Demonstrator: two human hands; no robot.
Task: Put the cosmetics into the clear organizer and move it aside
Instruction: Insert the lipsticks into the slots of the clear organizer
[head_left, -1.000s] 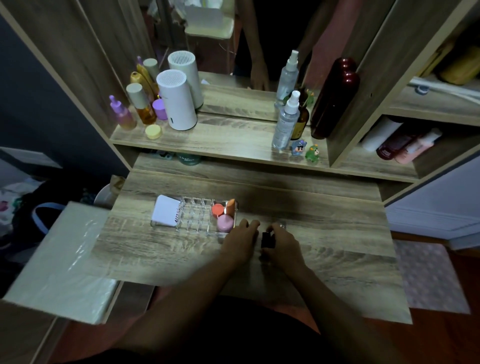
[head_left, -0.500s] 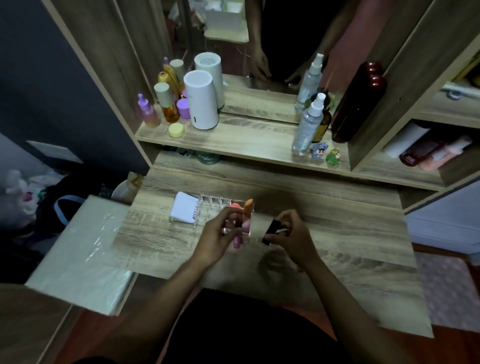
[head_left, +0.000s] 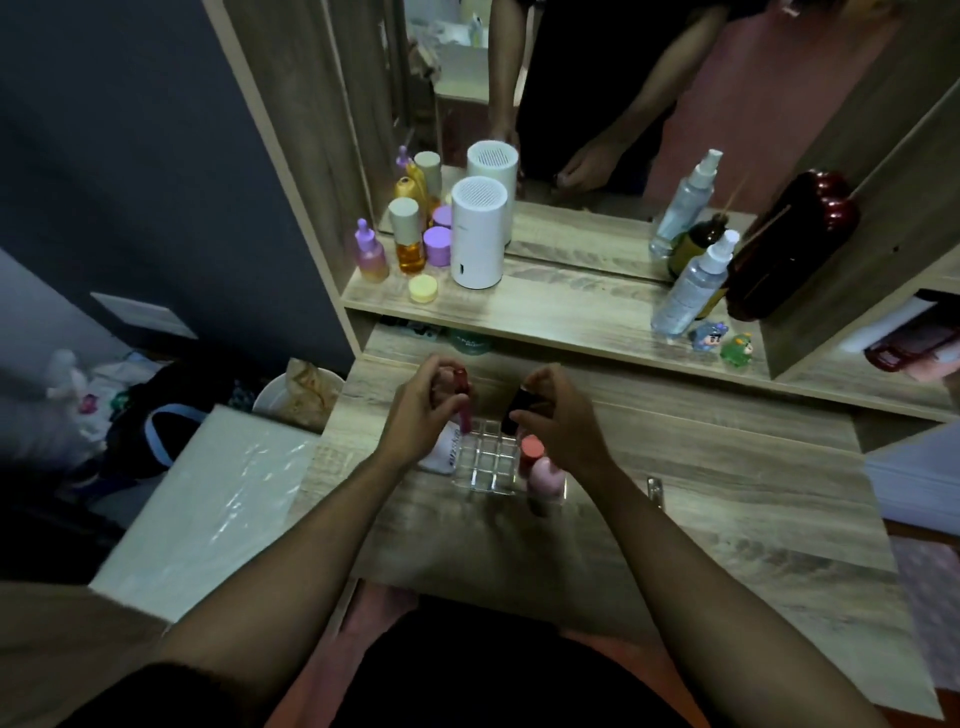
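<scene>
A clear organizer (head_left: 488, 460) with a grid of small cells sits on the wooden desk. Its right side holds an orange-red item (head_left: 531, 451) and a pink round sponge (head_left: 545, 475). A white pouch (head_left: 444, 454) lies against its left side. My left hand (head_left: 421, 415) grips a slim pink-red tube (head_left: 462, 402), held upright over the organizer's far left cells. My right hand (head_left: 558, 421) pinches a small black cosmetic (head_left: 516, 410) just above the far right cells.
The shelf behind carries a white cylinder device (head_left: 477, 239), purple and amber bottles (head_left: 405, 239), a yellow jar (head_left: 423, 289), a spray bottle (head_left: 693, 283), a dark red bottle (head_left: 779, 249) and two small figurines (head_left: 722, 343). A wrapped board (head_left: 208, 509) lies left of the desk. A small metal piece (head_left: 655, 488) rests right of the organizer.
Both hands rose from the desk in front of the organizer and moved over its far cells. My left hand took up the pink-red tube; my right kept the black cosmetic.
</scene>
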